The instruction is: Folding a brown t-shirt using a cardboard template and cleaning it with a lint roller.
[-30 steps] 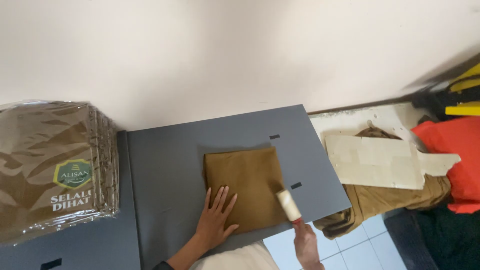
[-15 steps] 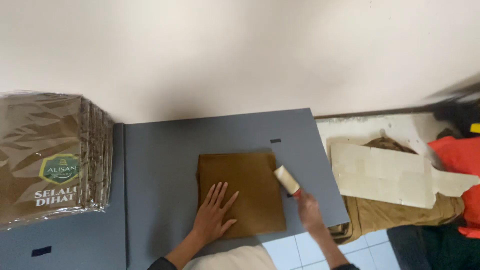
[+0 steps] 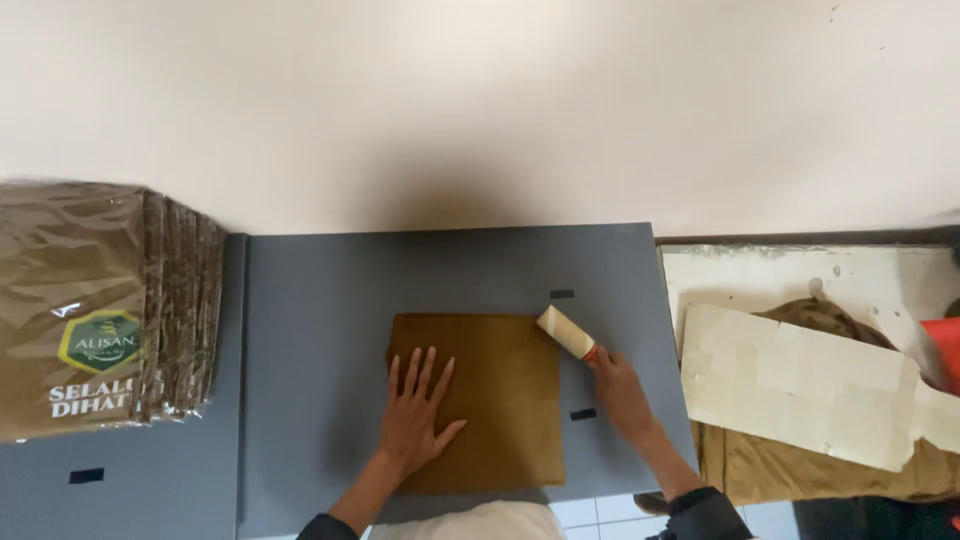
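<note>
A folded brown cloth point(image 3: 500, 380) lies flat on a grey table point(image 3: 320, 300). My left hand point(image 3: 418, 415) presses flat on the cloth's left half with its fingers spread. My right hand point(image 3: 618, 388) grips the handle of a white lint roller point(image 3: 566, 332), whose roll rests at the cloth's upper right corner.
A stack of brown cloths in clear plastic bags point(image 3: 95, 310) stands at the left. To the right lie a pale cardboard sheet point(image 3: 800, 385) on a heap of brown cloth point(image 3: 800, 470), and something red point(image 3: 945, 350) at the edge. A pale wall rises behind.
The roller has travelled up the cloth's right edge, from near its lower right to its upper right corner. My left hand stays pressed on the cloth.
</note>
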